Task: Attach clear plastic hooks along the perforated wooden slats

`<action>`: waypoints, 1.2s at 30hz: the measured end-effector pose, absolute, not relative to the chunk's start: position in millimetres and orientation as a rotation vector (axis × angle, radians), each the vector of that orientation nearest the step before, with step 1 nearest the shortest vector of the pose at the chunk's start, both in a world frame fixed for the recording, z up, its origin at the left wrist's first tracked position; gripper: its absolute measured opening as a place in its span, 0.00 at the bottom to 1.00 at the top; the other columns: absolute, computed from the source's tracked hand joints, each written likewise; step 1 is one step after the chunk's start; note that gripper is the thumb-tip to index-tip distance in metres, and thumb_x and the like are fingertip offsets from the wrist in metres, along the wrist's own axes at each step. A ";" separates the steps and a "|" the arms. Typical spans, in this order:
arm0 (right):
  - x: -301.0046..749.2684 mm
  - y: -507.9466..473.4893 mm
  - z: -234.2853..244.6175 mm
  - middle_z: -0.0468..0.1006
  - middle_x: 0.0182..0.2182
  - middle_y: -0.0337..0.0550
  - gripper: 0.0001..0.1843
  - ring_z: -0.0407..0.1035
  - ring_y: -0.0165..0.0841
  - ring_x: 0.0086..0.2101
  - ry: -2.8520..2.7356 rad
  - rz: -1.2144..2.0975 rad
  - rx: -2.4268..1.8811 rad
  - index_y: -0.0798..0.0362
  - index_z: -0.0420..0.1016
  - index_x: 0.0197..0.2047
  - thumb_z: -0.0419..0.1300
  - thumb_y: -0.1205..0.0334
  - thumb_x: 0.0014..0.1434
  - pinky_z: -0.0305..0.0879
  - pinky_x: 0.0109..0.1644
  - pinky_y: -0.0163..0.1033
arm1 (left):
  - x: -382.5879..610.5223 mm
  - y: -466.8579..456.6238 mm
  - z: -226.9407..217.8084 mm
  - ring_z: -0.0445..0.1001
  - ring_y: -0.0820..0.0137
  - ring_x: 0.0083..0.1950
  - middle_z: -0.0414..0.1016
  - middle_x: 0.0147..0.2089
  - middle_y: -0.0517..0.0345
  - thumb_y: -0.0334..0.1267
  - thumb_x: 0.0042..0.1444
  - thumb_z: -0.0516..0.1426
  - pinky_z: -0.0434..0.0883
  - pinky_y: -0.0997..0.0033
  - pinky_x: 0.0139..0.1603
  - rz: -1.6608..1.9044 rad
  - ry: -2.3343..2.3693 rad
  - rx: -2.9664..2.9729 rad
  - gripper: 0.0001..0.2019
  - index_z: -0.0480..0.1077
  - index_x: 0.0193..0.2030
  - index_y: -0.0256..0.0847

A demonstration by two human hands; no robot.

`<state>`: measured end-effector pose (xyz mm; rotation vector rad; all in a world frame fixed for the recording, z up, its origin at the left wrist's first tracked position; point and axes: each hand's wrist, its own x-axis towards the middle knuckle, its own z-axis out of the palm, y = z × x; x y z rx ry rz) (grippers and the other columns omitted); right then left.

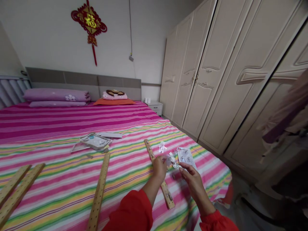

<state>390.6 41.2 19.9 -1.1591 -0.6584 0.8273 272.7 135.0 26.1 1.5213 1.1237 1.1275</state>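
Note:
Over a wooden strip with holes and small metal fittings [166, 193], my left hand [159, 169] is closed, its fingertips pinching what looks like a small clear plastic packet [168, 161]. My right hand [192, 179] is closed too, thumb and forefinger together beside a little cluster of white cards [172, 157]. What those right fingers hold is too small to make out. Just beyond them lies a larger clear packet of small shiny pieces [185, 155]. Another small card with a shiny piece [162, 147] rests right of the strip's far end.
More drilled wooden strips lie on the striped bedspread [127, 179], one at centre left [99, 189] and two at far left [21, 194]. Farther back are a clear tray [95, 141] and a flat white piece [112, 135]. The bed's edge drops off at right, near wardrobes [209, 80].

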 end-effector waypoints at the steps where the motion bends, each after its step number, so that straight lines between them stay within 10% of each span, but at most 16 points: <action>1: 390.2 41.1 19.7 0.78 0.26 0.37 0.18 0.66 0.29 0.22 -0.660 0.828 -1.166 0.50 0.79 0.34 0.72 0.59 0.37 0.62 0.27 0.35 | 271.9 134.9 23.8 0.78 0.66 0.37 0.80 0.33 0.53 0.25 0.44 0.58 0.73 0.65 0.42 1.131 1.107 1.537 0.09 0.77 0.32 0.37; 13: 373.0 43.5 24.7 0.79 0.34 0.38 0.23 0.63 0.26 0.23 -0.758 0.820 -1.085 0.47 0.79 0.40 0.72 0.65 0.36 0.64 0.28 0.35 | 256.5 132.2 37.0 0.66 0.63 0.56 0.73 0.49 0.55 0.20 0.42 0.55 0.58 0.58 0.62 1.173 1.072 1.700 0.18 0.78 0.36 0.43; 20: 346.2 34.2 43.7 0.78 0.38 0.40 0.30 0.64 0.26 0.24 -0.895 0.857 -1.056 0.44 0.77 0.47 0.72 0.65 0.37 0.65 0.28 0.35 | 231.3 106.0 63.4 0.76 0.65 0.34 0.78 0.30 0.53 0.33 0.51 0.55 0.73 0.67 0.38 0.964 1.007 1.538 0.08 0.76 0.31 0.36; 36: 234.0 -29.8 8.1 0.80 0.40 0.48 0.27 0.67 0.31 0.23 -1.298 1.097 -1.071 0.46 0.76 0.50 0.68 0.58 0.44 0.68 0.28 0.37 | 89.9 -24.6 29.8 0.75 0.67 0.32 0.78 0.29 0.54 0.37 0.45 0.60 0.70 0.70 0.36 1.114 1.210 1.145 0.06 0.73 0.28 0.37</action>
